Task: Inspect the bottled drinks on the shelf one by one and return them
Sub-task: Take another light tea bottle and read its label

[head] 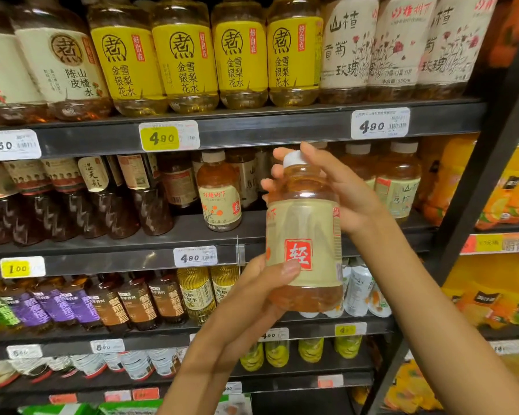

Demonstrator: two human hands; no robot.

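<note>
I hold an amber drink bottle with a white cap and a cream label bearing a red square upright in front of the middle shelf. My left hand grips its lower part, thumb across the label. My right hand wraps the neck and shoulder from the right, fingers curled behind the cap. A matching bottle stands on the middle shelf to the left, and two more stand to the right behind my right hand.
The top shelf carries yellow-labelled bottles and cream-labelled ones. Dark bottles fill the middle shelf's left. Lower shelves hold purple, brown and yellow drinks. A dark upright post divides off orange juice packs on the right.
</note>
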